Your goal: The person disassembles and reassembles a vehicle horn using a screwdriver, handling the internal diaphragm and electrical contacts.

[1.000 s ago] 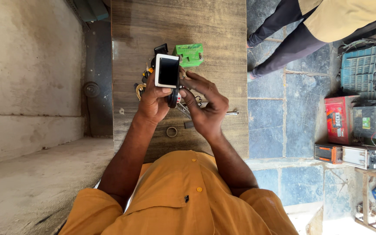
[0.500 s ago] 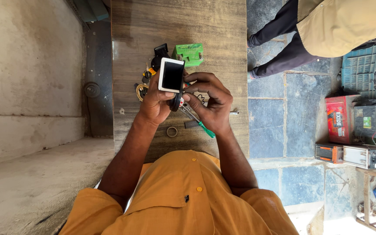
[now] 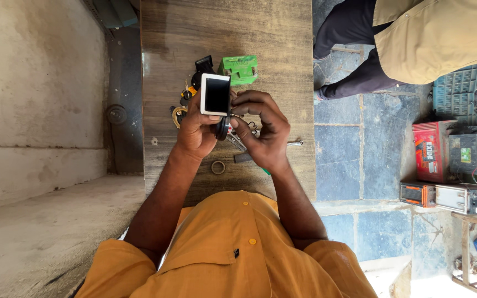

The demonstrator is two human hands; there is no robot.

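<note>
The small white-framed device with a dark screen (image 3: pixel 216 94) stands upright in the left hand (image 3: pixel 197 129), whose fingers are wrapped closed round its lower end, above the wooden table (image 3: pixel 194 33). The right hand (image 3: pixel 263 132) is curled in against it from the side, fingertips pinched at the dark round part (image 3: pixel 222 128) just under the screen; a green-handled tool seems to run below the palm, but whether the hand grips it I cannot tell. It looks like the step of working a fitting at the device's base, and any further turn would seem to need the left hand's hold kept firm.

Just beyond the grip lies a green block-shaped part (image 3: pixel 239 68) beside a black piece (image 3: pixel 203 65). A metal ring (image 3: pixel 218 166) lies nearer the orange shirt (image 3: pixel 233 248). Well off to the right, on the stone floor, sit a red box with a pale label (image 3: pixel 430 150) and an orange-and-black case (image 3: pixel 419 194). Another person (image 3: pixel 415 38) in a tan shirt stands past the table's edge.
</note>
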